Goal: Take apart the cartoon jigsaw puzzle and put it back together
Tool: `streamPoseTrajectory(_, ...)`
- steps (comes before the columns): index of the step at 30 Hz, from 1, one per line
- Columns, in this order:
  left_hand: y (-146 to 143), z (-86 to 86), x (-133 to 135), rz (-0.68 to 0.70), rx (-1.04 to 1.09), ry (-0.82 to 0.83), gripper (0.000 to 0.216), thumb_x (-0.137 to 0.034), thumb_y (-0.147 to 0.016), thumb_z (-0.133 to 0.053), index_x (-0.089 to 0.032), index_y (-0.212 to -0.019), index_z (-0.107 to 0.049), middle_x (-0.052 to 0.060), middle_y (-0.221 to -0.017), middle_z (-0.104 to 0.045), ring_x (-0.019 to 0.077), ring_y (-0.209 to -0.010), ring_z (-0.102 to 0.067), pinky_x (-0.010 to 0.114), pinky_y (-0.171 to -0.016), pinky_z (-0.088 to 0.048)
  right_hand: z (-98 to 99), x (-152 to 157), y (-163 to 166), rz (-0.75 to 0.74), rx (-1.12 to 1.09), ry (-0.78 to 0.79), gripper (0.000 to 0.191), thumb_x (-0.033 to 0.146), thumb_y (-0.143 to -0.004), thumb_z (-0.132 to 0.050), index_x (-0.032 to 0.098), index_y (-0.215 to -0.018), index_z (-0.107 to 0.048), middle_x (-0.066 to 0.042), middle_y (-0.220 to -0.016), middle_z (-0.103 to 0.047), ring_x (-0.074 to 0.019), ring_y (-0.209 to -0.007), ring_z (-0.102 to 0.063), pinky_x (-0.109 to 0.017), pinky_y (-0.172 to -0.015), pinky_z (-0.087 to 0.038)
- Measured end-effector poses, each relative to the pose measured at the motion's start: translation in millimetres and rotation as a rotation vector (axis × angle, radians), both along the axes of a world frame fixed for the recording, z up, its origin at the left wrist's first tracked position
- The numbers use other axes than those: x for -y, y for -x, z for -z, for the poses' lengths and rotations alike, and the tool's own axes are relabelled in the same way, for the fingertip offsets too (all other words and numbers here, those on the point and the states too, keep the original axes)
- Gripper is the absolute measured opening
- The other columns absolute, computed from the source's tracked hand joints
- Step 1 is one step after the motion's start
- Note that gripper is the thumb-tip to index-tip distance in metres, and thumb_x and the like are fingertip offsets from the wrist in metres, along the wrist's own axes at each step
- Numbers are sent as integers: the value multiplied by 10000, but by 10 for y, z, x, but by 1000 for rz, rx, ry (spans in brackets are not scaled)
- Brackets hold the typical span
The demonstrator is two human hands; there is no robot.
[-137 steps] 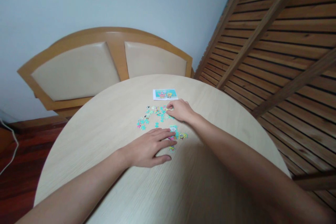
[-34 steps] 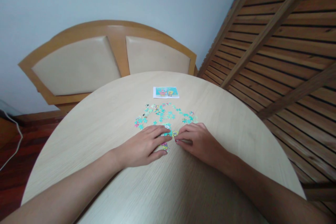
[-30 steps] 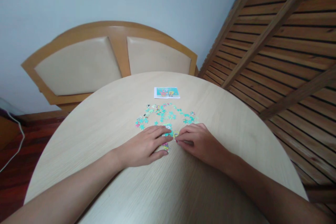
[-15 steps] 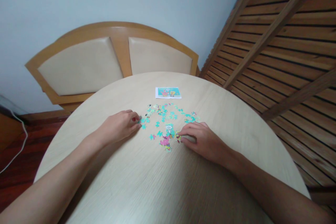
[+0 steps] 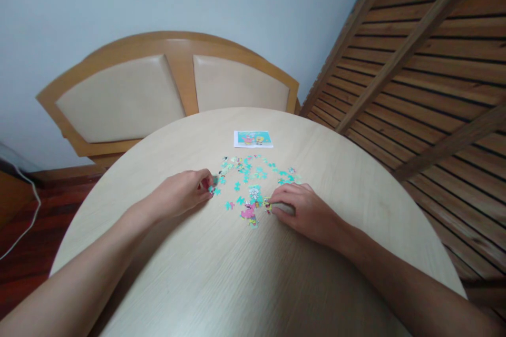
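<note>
My left hand point(image 5: 192, 188) is at the left edge of the scattered jigsaw pieces point(image 5: 259, 172), thumb and forefinger closed on a small teal jigsaw piece point(image 5: 211, 189). With its fingertips, my right hand point(image 5: 304, 206) grips a yellow jigsaw piece point(image 5: 268, 205) lying against the right side of a joined section. That joined section point(image 5: 249, 212) shows a pale teal figure above pink and yellow parts. Loose teal pieces point(image 5: 240, 200) lie between the section and my left hand. The right fingers partly cover the yellow piece.
A printed picture card point(image 5: 253, 139) lies beyond the pieces on the round wooden table point(image 5: 190, 284). Behind the table stands a wide chair back point(image 5: 179, 73) with cream panels. Slatted wood point(image 5: 430, 63) rises on the right, and a white cable point(image 5: 35, 216) hangs at the left.
My left fingers have curled in and drawn slightly down, and a teal piece now shows between their tips. The right hand stays almost still at the yellow piece.
</note>
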State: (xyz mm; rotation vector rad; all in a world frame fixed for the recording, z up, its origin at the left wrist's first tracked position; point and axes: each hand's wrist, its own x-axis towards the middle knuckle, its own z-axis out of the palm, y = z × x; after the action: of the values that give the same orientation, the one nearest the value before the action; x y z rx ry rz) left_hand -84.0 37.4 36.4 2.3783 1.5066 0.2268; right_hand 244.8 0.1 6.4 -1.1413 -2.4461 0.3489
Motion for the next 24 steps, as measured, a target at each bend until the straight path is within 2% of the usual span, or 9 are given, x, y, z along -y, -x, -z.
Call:
streamPoseTrajectory(4,-126,-61,95,15,50,25,217,-383,-929,-542,-202,-947,-662,23,-775,-688,157,-621,-583,255,-552,-366,-37,42,30,-93,-20,1,299,359,-959,-629,238,-1222,-703,-114,-1279,-689,-273,-1163,-620,-456,-993,-452)
streamPoseTrajectory(7,-289,-33,169,28,234,31,313,-412,-955,-543,-198,-1152,-659,28,-841,-716,150,-630,-586,252,-574,-403,-40,77,54,-201,32,34,479,466,-962,-622,275,-1401,-604,-122,-1483,-563,-317,-1364,-489,-530,-1122,-368)
streamPoseTrajectory(9,-401,28,210,55,339,46,361,-386,-985,-520,-209,-1278,-635,29,-884,-733,145,-641,-590,251,-590,-422,-33,94,60,-246,87,67,550,504,-953,-627,303,-1459,-551,-107,-1550,-500,-331,-1431,-419,-564,-1168,-308)
streamPoseTrajectory(15,-585,217,274,66,422,90,281,-362,-991,-534,-202,-1061,-754,31,-866,-761,170,-716,-643,275,-662,-490,-102,100,13,-272,111,106,550,477,-902,-703,354,-1425,-588,-86,-1496,-563,-315,-1368,-502,-565,-1164,-325)
streamPoseTrajectory(20,-655,265,301,141,466,86,263,-333,-994,-542,-210,-1018,-774,47,-968,-783,202,-859,-701,319,-804,-543,-184,78,-23,-305,98,121,543,374,-876,-741,363,-1402,-609,-63,-1449,-608,-295,-1348,-530,-530,-1164,-350)
streamPoseTrajectory(24,-708,280,323,164,466,82,238,-305,-988,-557,-225,-997,-781,31,-972,-787,198,-873,-708,316,-824,-536,-198,73,-33,-325,88,127,523,359,-866,-753,363,-1375,-633,-55,-1434,-620,-291,-1326,-549,-516,-1148,-374)
